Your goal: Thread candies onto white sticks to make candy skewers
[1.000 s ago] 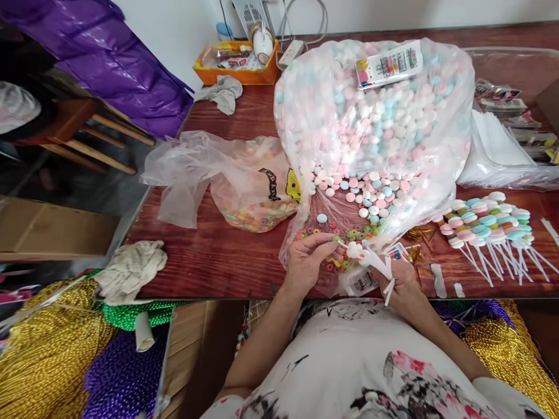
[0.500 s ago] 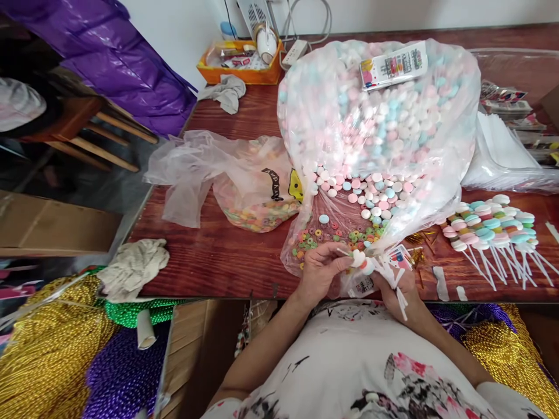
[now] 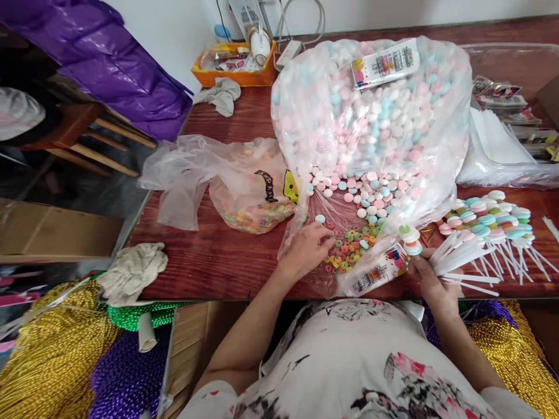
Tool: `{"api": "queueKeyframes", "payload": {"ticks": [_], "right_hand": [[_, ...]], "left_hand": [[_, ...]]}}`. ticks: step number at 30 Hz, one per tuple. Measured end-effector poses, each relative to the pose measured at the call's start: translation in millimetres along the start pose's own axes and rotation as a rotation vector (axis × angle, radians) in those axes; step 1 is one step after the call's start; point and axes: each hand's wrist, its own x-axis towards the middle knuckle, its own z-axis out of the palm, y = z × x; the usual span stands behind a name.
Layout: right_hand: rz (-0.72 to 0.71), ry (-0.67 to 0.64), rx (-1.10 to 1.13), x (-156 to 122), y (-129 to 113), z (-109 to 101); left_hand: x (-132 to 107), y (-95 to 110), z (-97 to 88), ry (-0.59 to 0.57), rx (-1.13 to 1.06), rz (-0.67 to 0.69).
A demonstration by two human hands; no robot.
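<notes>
1. Both hands have drawn apart since the earlier frame: the left hand (image 3: 308,247) has gone to the loose candies, and the right hand (image 3: 437,285) has shifted to the right, taking the candy skewer (image 3: 410,240) with it.
2. Right fingers are closed on the candy skewer and on a fanned bunch of white sticks (image 3: 454,256), which points to the right. The skewer stands roughly upright near the bench's near edge, a green piece at its top, with white, orange and pale blue below.
3. Left fingers bend down at the left side of the ring candies (image 3: 347,250); whether they pinch one, I cannot tell.
4. Behind the rings, disc candies (image 3: 378,195) in pink, white and blue spill from the mouth of a big clear bag (image 3: 301,116).
5. Between the hands, a printed packet (image 3: 375,276) lies near the front of the bench (image 3: 183,267).
6. At the right lies a pile of stacked skewers (image 3: 484,218), their sticks toward the near edge.
7. Left of the big bag sits a smaller bag (image 3: 253,192) of colourful pieces.
</notes>
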Motion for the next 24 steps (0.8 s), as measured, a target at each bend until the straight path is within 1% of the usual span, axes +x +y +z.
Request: {"api": "queueKeyframes", "payload": {"ticks": [2,4,5,7,9,10,12,13,14,15,17,18,19,21,22,24], "right_hand": [[-0.020,-0.036,-0.053,-1,-6,7],[-0.079,-0.082,-0.091,-5,-11,18],[-0.124,-0.114,-0.096,-7,-12,24],[-0.202,-0.186,-0.092,-11,-11,33],[-0.251,-0.222,-0.093,-10,-11,35],[-0.256,-0.218,-0.102,-8,-11,35],[-0.245,-0.185,-0.122,-2,-13,31],[-0.238,-0.170,-0.127,1,-15,29],[-0.230,-0.161,-0.131,4,-16,27],[-0.222,-0.159,-0.133,5,-18,26],[-0.221,-0.160,-0.127,6,-20,26],[-0.225,-0.164,-0.124,5,-20,26],[-0.232,-0.173,-0.121,3,-20,27],[-0.244,-0.196,-0.124,-2,-17,29],[-0.245,-0.211,-0.127,-5,-15,30],[-0.249,-0.258,-0.129,-10,-11,33]], "left_hand": [[0,3,9.0,-0.029,0.227,0.006],[0,4,15.0,-0.010,0.314,0.014],[0,3,15.7,-0.003,0.296,0.021],[-1,-1,12.8,0.016,0.168,0.025],[-3,-6,7.4,0.072,0.043,0.019],[-5,-6,5.1,0.119,0.036,0.023],[-8,-2,3.9,0.187,0.141,0.057],[-10,2,5.1,0.175,0.222,0.091],[-11,7,7.2,0.128,0.297,0.123],[-12,12,9.8,0.053,0.360,0.143],[-11,20,14.3,-0.095,0.443,0.154],[-9,21,15.4,-0.137,0.468,0.147],[-8,21,15.3,-0.151,0.474,0.136],[-6,16,12.0,-0.129,0.396,0.129],[-5,13,9.2,-0.109,0.299,0.130],[-7,7,3.1,-0.073,-0.031,0.090]]}}
